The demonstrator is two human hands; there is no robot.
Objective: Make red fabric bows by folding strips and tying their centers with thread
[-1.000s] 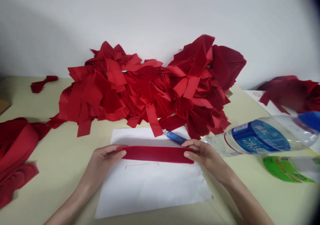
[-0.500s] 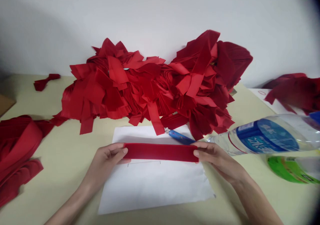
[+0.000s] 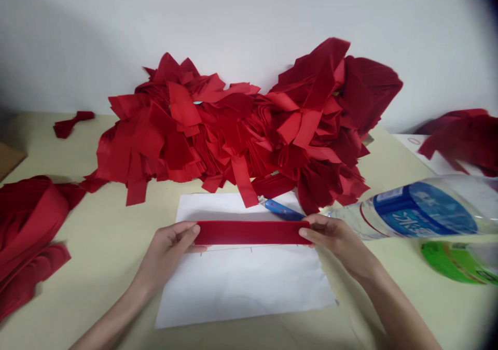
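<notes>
A flat red fabric strip (image 3: 249, 233) is stretched level between both hands, over the upper part of a white paper sheet (image 3: 249, 282). My left hand (image 3: 171, 243) pinches its left end, thumb on top and fingers beneath. At the right end, my right hand (image 3: 330, 236) grips it the same way. A thin drawn line with short tick marks shows on the paper just below the strip's lower edge. Behind the right half of the strip lies a blue pen-like tool (image 3: 282, 210), whose exact kind I cannot tell.
A big heap of red strips (image 3: 233, 132) lies against the wall. More red strips (image 3: 31, 225) are at the left, and another bundle (image 3: 462, 140) at the far right. Two plastic bottles, one blue-labelled (image 3: 424, 210) and one green-labelled (image 3: 447, 262), lie right of my right hand.
The strip now lies straighter and more level, its right end raised slightly. More of the drawn line and its ticks shows below it. Both hands keep their hold; the view has shifted slightly.
</notes>
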